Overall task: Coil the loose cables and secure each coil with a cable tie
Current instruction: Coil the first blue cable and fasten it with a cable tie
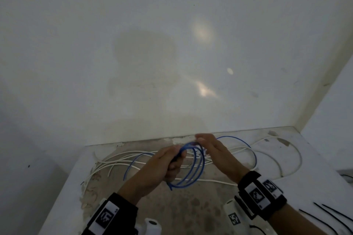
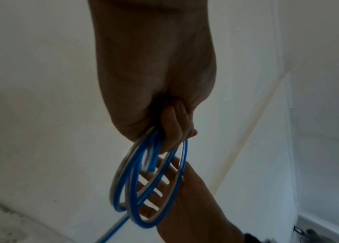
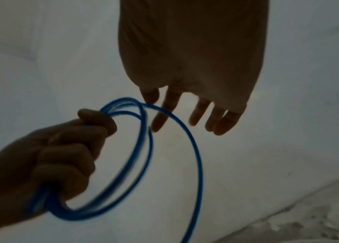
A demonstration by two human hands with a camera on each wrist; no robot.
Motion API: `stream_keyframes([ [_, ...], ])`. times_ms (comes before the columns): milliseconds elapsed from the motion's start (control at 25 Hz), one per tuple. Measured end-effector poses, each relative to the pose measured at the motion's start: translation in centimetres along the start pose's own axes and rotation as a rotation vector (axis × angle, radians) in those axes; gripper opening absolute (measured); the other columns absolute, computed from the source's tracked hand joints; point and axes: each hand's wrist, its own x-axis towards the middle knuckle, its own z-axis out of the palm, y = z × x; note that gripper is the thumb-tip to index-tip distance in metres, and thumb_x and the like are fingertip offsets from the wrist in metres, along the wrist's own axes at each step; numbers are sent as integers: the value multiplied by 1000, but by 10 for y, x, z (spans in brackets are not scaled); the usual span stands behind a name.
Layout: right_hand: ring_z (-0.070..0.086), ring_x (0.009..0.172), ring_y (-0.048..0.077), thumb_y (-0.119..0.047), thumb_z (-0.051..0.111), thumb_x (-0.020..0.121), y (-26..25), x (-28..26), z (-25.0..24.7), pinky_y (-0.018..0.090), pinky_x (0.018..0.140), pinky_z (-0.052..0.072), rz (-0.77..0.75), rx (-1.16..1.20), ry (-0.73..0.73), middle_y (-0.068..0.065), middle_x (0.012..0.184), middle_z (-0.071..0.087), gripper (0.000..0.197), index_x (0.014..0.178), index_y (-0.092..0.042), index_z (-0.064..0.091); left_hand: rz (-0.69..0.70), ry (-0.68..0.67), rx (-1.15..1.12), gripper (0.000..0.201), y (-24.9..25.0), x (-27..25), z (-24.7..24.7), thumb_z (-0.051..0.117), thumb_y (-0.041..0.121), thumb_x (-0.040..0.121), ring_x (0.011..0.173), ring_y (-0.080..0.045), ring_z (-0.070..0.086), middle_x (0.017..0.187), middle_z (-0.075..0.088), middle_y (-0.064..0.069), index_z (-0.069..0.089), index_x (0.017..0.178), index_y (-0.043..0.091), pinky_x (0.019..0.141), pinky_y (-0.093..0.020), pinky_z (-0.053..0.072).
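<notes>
My left hand [image 1: 176, 158] grips a blue cable [image 1: 198, 170] wound into several loops, held upright above the table. In the left wrist view the fist [image 2: 164, 128] closes round the top of the coil [image 2: 131, 189]. My right hand [image 1: 202, 140] is just right of the coil with its fingers straight and spread. In the right wrist view its fingers [image 3: 199, 111] point down, and one blue strand [image 3: 187, 136] passes by the thumb and forefinger without being clasped. The cable's loose length arcs off to the right [image 1: 250, 149] and left [image 1: 131, 166]. Several white cables [image 1: 122, 160] lie loose on the table.
Thin black cable ties [image 1: 333, 215] lie at the table's right front. The stained table top [image 1: 191, 208] ends at a white wall [image 1: 172, 63] behind and another wall [image 1: 328, 120] on the right. White cable loops [image 1: 286, 156] spread toward the right corner.
</notes>
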Motion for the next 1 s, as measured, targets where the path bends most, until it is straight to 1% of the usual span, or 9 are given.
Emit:
stream_keyframes([
  [120,64,82,20,-26,39,107,15,-3,-10,28,83,48,-91,-12,-60,5,82,64,33,90,-7,60,53,82,-254,27,3,7,-11,36,31,99,39,-6,19,56,28,4,48,88,9,38,-20,17],
  [200,60,61,21,-23,40,106,29,-8,-15,29,64,50,-104,-44,-23,5,66,59,28,95,-9,62,74,155,-364,29,5,10,-23,34,30,101,39,-6,20,55,30,3,49,88,9,37,-19,20],
  [320,54,48,12,-22,44,105,46,-21,-6,31,52,49,-61,-164,-46,5,69,60,24,113,-19,66,60,222,-402,33,6,11,-29,30,30,105,41,-7,21,56,30,3,51,89,9,39,-21,21],
  [480,58,50,11,-21,51,102,43,-40,18,24,49,48,-26,-145,-84,7,79,68,34,130,-38,42,51,264,-452,38,0,18,-24,27,31,106,42,-7,24,58,33,3,54,92,9,42,-22,23],
  [600,68,65,11,-19,51,101,27,-48,24,26,56,54,-55,-176,-198,1,90,72,13,110,-28,57,43,266,-527,38,0,21,-19,27,30,107,43,-8,28,59,36,3,56,98,7,41,-21,28],
  [680,69,79,7,-16,54,98,21,-52,26,16,62,50,-129,-237,-280,-9,99,72,17,108,-27,62,37,258,-553,37,1,21,-13,27,28,107,44,-8,31,60,37,2,57,102,6,42,-21,32],
  [800,59,78,3,-27,66,93,17,-53,29,11,65,43,-293,-406,-87,-19,88,62,10,100,-34,67,25,243,-573,36,-1,19,-5,30,28,106,49,-11,43,60,40,2,58,105,5,48,-23,41],
  [880,56,75,6,-29,71,89,17,-53,31,13,66,45,-360,-331,112,-18,85,55,6,93,-32,70,20,228,-603,36,-5,16,4,31,27,105,61,-16,60,64,47,0,59,101,5,59,-28,54],
  [1000,61,73,10,-32,73,85,18,-55,38,17,65,49,-349,-177,197,-13,79,63,8,82,-32,66,22,222,-669,36,-8,10,19,32,26,105,85,-25,72,73,60,-6,60,96,4,70,-34,61],
])
